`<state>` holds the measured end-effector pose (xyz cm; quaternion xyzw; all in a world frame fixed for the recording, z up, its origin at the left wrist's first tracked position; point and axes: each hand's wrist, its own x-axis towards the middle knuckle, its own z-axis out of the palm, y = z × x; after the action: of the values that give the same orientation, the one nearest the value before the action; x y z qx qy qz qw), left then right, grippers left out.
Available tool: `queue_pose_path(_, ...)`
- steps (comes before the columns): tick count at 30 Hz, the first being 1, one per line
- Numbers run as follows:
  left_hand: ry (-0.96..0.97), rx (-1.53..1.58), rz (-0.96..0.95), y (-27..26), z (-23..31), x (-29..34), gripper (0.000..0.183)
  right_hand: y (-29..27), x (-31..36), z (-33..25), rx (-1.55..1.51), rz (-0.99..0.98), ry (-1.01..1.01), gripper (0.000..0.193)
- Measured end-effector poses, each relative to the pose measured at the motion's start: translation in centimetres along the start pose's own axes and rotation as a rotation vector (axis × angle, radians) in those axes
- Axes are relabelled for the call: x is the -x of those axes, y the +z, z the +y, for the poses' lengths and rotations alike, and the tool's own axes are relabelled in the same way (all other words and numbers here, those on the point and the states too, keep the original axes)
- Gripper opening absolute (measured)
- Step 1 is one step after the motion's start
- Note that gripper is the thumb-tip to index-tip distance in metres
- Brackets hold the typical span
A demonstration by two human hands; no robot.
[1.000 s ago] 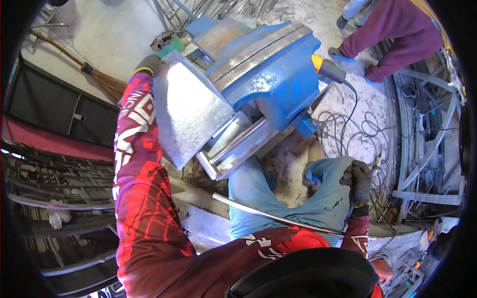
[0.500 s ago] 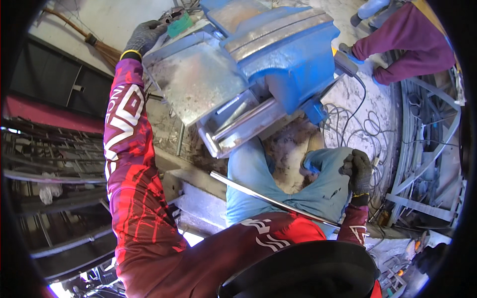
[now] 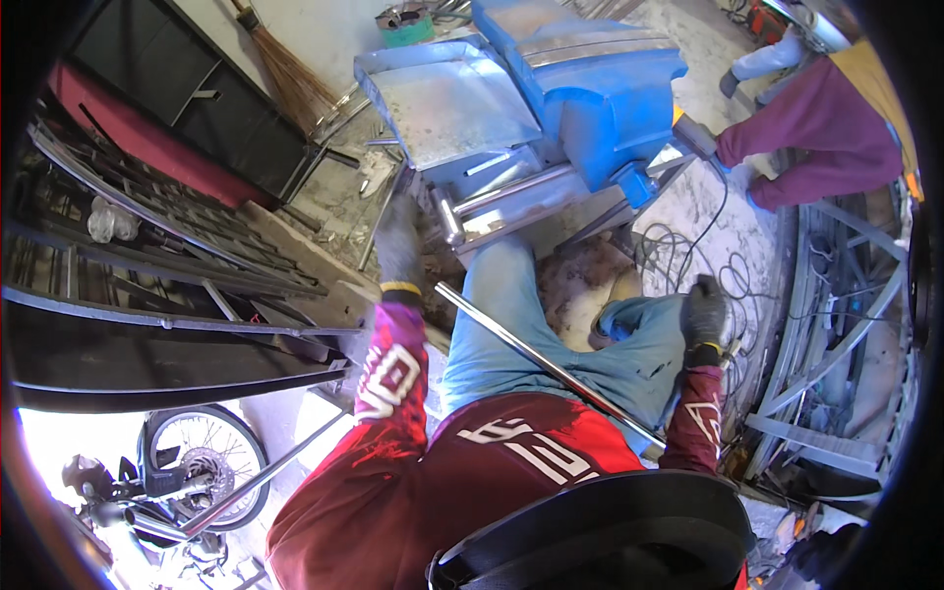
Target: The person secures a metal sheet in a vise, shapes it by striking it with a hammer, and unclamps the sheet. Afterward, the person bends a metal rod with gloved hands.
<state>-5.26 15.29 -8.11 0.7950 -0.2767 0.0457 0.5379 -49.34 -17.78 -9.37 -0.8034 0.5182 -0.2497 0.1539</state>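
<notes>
My left hand [image 3: 400,241], in a grey glove with a yellow cuff edge, hangs beside my knee and just left of a blue machine [image 3: 610,98]. Motion smears its fingers. My right hand [image 3: 706,315], in a dark glove, rests by my other knee. Its fingers look curled in, with nothing visible in them. A shiny metal tube [image 3: 536,364] lies slantwise across my thighs, touched by neither hand. The machine has a shallow metal tray [image 3: 457,103] and, below it, a bright round bar [image 3: 521,195] at its near end.
Metal racks [image 3: 187,256] line the left side, with a motorcycle wheel [image 3: 206,467] beyond. A broom [image 3: 285,74] leans near a green container [image 3: 406,29]. Loose cables [image 3: 678,261] lie on the floor at right. Another person's legs [image 3: 811,123] are at far right, near metal frames [image 3: 836,324].
My left hand has left the green container and swung back toward my knee. My view has turned, bringing the motorcycle wheel into sight. The right hand stays by the knee.
</notes>
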Motion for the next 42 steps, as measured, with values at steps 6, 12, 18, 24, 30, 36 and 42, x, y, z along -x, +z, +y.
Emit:
queue_pose_path(6,-0.283,0.019,-0.032,2.9,5.4,8.4,0.041,1.4,-0.2,0.2,-0.351,-0.044,0.040,0.018)
queue_pose_path(12,0.270,-0.451,0.087,2.4,9.0,8.5,0.043,-0.7,7.4,18.9,0.194,-0.473,-0.581,0.025)
queue_pose_path(18,0.394,-0.139,-0.471,5.0,9.5,10.8,0.014,-0.7,11.2,17.1,0.196,-0.950,-0.538,0.025)
queue_pose_path(24,0.264,-0.323,-0.646,7.1,8.4,10.8,0.020,-0.9,10.3,16.9,0.294,-0.860,-0.656,0.024)
queue_pose_path(30,0.344,-0.361,-0.616,7.3,7.6,11.8,0.018,-2.5,12.1,16.7,0.397,-0.857,-0.739,0.024)
queue_pose_path(36,0.355,-0.266,-0.530,6.3,7.9,10.6,0.017,-6.2,18.4,18.1,0.498,-0.901,-0.763,0.023)
queue_pose_path(42,0.338,-0.328,-0.599,6.9,8.2,10.5,0.018,-3.0,16.9,17.3,0.567,-0.823,-0.901,0.022)
